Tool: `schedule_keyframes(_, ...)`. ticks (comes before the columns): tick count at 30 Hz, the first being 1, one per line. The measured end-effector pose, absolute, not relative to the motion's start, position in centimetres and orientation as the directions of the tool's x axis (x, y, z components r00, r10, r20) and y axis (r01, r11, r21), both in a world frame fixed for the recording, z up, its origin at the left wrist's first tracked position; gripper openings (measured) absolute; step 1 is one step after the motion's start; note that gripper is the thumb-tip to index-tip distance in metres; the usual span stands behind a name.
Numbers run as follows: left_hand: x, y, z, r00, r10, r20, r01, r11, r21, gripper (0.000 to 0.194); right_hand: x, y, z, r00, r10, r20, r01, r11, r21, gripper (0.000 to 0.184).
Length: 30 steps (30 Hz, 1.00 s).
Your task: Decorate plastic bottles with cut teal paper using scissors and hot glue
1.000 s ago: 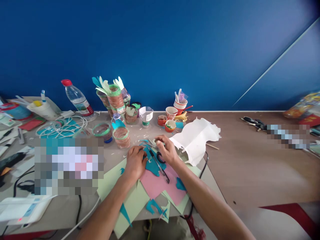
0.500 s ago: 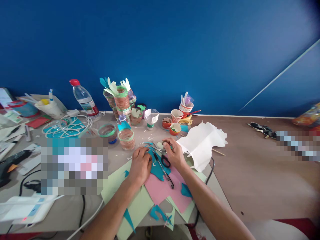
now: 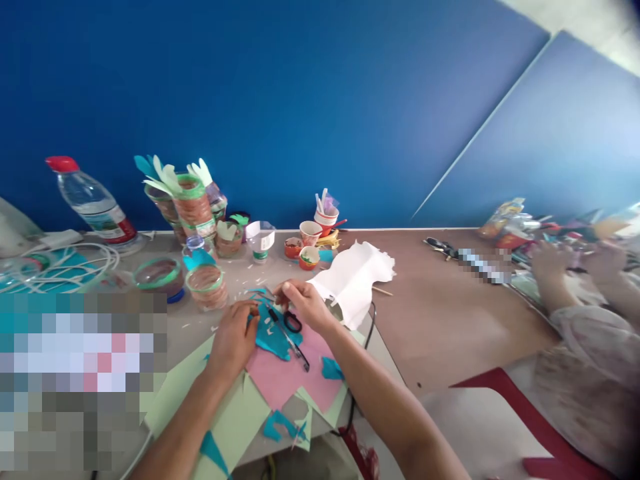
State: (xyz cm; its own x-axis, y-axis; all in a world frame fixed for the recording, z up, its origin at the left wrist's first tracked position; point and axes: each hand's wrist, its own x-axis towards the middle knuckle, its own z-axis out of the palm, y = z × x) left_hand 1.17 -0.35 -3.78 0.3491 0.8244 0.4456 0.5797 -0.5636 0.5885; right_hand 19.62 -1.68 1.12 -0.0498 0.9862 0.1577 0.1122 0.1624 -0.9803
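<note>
My left hand [image 3: 234,337] rests palm down, its loosely bent fingers at the left edge of a cut sheet of teal paper [image 3: 285,350]. My right hand [image 3: 305,307] hovers by the paper's upper right, thumb and index finger together; I cannot make out what is between them. Below those fingers lie scissors with a black handle [image 3: 293,323]. A black and clear pen [image 3: 299,352] lies slantwise across the teal paper. Underneath are a pink sheet [image 3: 310,387] and pale green sheets [image 3: 245,413]. Teal scraps [image 3: 277,425] lie near the table edge.
Wrapped plastic cups [image 3: 207,290], a red-capped bottle [image 3: 97,203] and paper cups [image 3: 311,232] stand along the blue wall. Crumpled white paper [image 3: 357,280] lies right of my right hand, beside a black cable [image 3: 369,333]. At far right are another person's hands [image 3: 550,267].
The view has swung right, bringing another person's hands and sleeve into sight. My hands stay in nearly the same place over the teal paper, and the pen and scissors lie as before.
</note>
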Motion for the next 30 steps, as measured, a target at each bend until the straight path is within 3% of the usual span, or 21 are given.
schedule_keyframes(4, 1.3, -0.4, -4.0, 0.372, 0.806, 0.461, 0.587, -0.589, 0.556, 0.010, 19.5, -2.6, 3.5, -0.122, 0.979, 0.164, 0.162, 0.183, -0.970, 0.036)
schedule_keyframes(8, 1.4, -0.5, -4.0, 0.359, 0.787, 0.502, 0.578, -0.610, 0.542, 0.009, 20.8, -4.3, 6.0, -0.097, 0.972, 0.215, 0.463, 0.235, -0.854, 0.023)
schedule_keyframes(11, 1.5, -0.7, -3.7, 0.349, 0.788, 0.508, 0.575, -0.607, 0.548, 0.009, 23.0, -5.5, 6.1, -0.046, 0.949, 0.312, 0.796, 0.224, -0.563, 0.034)
schedule_keyframes(13, 1.5, -0.8, -3.4, 0.351, 0.792, 0.500, 0.578, -0.603, 0.550, 0.010, 24.6, -6.0, 5.2, -0.011, 0.964, 0.265, 0.931, 0.106, -0.349, 0.050)
schedule_keyframes(16, 1.5, -1.0, -3.0, 0.366, 0.787, 0.496, 0.579, -0.610, 0.541, 0.012, 26.2, -6.3, 3.3, 0.058, 0.985, 0.161, 0.996, -0.047, -0.075, 0.063)
schedule_keyframes(19, 1.5, -1.1, -3.0, 0.368, 0.782, 0.503, 0.583, -0.615, 0.531, 0.012, 26.7, -6.3, 2.2, 0.126, 0.989, 0.082, 0.989, -0.132, 0.070, 0.049)
schedule_keyframes(21, 1.4, -1.0, -3.1, 0.370, 0.782, 0.502, 0.587, -0.616, 0.526, 0.012, 26.8, -6.2, 2.0, 0.148, 0.987, 0.063, 0.983, -0.153, 0.102, 0.034)
schedule_keyframes(24, 1.4, -0.9, -3.3, 0.380, 0.780, 0.497, 0.589, -0.618, 0.521, 0.012, 27.6, -6.2, 2.4, 0.118, 0.985, 0.124, 0.989, -0.128, 0.069, 0.032)
schedule_keyframes(27, 1.5, -0.9, -3.3, 0.359, 0.783, 0.508, 0.582, -0.614, 0.534, 0.012, 29.6, -6.7, 3.3, 0.160, 0.929, 0.334, 0.987, -0.152, -0.049, 0.039)
schedule_keyframes(30, 1.6, -1.0, -3.2, 0.328, 0.789, 0.520, 0.567, -0.605, 0.559, 0.011, 31.8, -8.5, 5.1, 0.266, 0.765, 0.587, 0.962, -0.174, -0.208, 0.041)
